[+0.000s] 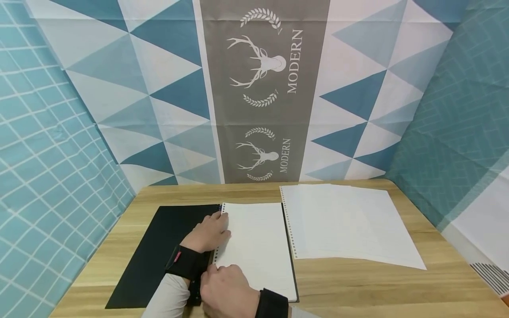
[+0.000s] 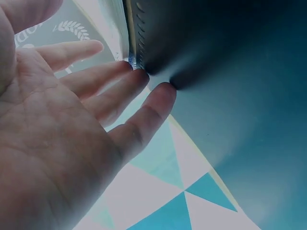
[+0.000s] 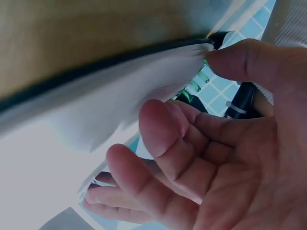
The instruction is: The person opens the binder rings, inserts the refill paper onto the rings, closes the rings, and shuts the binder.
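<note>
A loose-leaf binder lies spread on the table, its black cover to the left and punched white pages to the right. My left hand rests over the upper part of the binding. In the left wrist view, its straight fingers touch the dark cover beside the row of holes. Lower down the binding is my right hand, fingers bent. The right wrist view has its thumb at the page corner, near green rings; a gap separates thumb and visible fingers. Whether it grips a ring is hidden.
Loose punched sheets lie fanned on the right, close to the binder's right edge. The wooden table extends in front of them. Behind it hangs a patterned cloth, with blue tiled cloth along the left side.
</note>
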The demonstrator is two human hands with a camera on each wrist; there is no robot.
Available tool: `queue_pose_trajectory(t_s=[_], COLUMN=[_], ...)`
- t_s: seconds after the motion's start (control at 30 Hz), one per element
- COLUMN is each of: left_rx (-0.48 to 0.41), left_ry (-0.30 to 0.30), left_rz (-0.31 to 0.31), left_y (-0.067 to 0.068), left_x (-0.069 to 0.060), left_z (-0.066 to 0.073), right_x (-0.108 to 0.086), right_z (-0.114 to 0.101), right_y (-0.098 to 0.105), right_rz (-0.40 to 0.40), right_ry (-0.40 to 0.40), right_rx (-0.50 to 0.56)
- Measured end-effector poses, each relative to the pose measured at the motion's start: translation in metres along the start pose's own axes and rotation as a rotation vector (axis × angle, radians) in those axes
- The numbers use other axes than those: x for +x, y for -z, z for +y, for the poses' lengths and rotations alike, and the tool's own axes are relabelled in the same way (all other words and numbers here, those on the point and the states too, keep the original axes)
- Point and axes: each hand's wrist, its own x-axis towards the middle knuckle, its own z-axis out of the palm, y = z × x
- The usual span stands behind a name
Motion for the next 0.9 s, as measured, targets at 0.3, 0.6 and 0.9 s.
queue_pose_trajectory(t_s=[0.3,0.6,0.9], left_rx=[-0.004,0.048,0.076], left_ry=[-0.016,-0.001,0.010], left_rz=[-0.011,-0.018,-0.025], left_y=[0.004,-0.003,-0.007], left_x=[0.000,0.003,0.004], left_z=[0.002,0.000,-0.003], right_x=[0.000,-0.002,0.000], right_z=[0.001,0.005,0.003], right_y=[0.003,0.003,0.000], right_rz=[0.053,-0.046,-0.010], right_ry=[0.015,0.038,0.051], right_rx=[-0.012,0.041,-0.006])
